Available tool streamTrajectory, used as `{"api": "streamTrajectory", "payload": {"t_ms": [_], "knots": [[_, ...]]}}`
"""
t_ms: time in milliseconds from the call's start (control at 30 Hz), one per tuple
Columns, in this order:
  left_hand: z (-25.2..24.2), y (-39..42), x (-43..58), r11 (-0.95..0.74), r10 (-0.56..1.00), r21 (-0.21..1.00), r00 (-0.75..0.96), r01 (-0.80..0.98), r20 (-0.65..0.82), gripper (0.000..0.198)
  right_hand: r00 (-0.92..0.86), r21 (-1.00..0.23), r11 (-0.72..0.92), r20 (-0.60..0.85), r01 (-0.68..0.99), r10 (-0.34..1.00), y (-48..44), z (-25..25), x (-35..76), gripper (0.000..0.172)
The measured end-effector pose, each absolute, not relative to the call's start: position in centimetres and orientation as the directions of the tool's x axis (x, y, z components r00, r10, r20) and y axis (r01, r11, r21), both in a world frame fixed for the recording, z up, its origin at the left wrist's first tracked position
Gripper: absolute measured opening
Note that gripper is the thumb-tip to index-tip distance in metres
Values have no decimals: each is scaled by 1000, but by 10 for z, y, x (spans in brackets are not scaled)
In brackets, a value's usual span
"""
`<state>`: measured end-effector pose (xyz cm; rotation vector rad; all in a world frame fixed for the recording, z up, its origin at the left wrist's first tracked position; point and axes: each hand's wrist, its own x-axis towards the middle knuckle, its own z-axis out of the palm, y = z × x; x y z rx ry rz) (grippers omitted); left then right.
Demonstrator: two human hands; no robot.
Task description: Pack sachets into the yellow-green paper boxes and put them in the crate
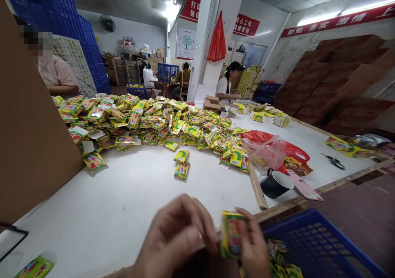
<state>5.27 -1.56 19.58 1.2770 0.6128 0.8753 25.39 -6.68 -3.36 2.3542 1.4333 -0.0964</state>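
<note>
1. At the bottom centre of the frame we see the left hand (175, 241), blurred, its fingers curled and pressed together toward a small yellow packet (231, 233); its wrist is cut off by the lower edge.
2. The right hand (254, 247) pinches that packet from the right, fingers closed on its edge; we cannot make out the thumb behind the packet. The packet stands upright between the two hands, just above the near edge of the white table (129, 200).
3. At the lower right, a blue crate (321, 245) holds more packets, only partly visible and cut by the frame.
4. Across the upper centre of the table lies a large heap of packets (154, 121); two loose packets (181, 163) lie just in front of it.
5. Right of centre we note a red bag (293, 148), a clear plastic bag (267, 152) and a dark cup (276, 184) lying on its side; scissors (333, 161) sit farther right.
6. A brown cardboard sheet (27, 146) hides the left of the scene.
7. A person (55, 74) at upper left is partly hidden; another seated person (226, 84) works at the far end.
</note>
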Motion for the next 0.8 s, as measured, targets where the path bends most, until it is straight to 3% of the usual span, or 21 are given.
{"api": "streamTrajectory", "payload": {"t_ms": [33, 100, 200, 333, 467, 667, 800], "knots": [[175, 4, 48, -40, 884, 978, 448, -207, 131, 33, 576, 342, -481, -279, 807, 769, -81, -29, 284, 132], [127, 42, 32, -128, 968, 992, 219, 18, 121, 30, 693, 497, -517, -282, 697, 664, -105, -17, 334, 144], [63, 85, 5, -2, 998, 978, 68, 207, -12, 33, 825, 604, -616, -129, 505, 551, -110, 1, 360, 140], [26, 104, -15, 10, 999, 956, 29, 294, -20, 33, 701, 493, -551, -189, 673, 687, -53, 0, 305, 132], [23, 102, -20, -62, 997, 916, 69, 397, 38, 26, 414, 317, -341, -201, 885, 888, 39, -11, 218, 117], [21, 110, -26, -76, 997, 873, 60, 482, 54, 22, 238, 304, -170, -204, 937, 950, 157, -2, 134, 84], [21, 113, -28, -73, 996, 873, 73, 483, 43, 22, 204, 294, -134, -219, 946, 954, 201, -10, 119, 93]]}}
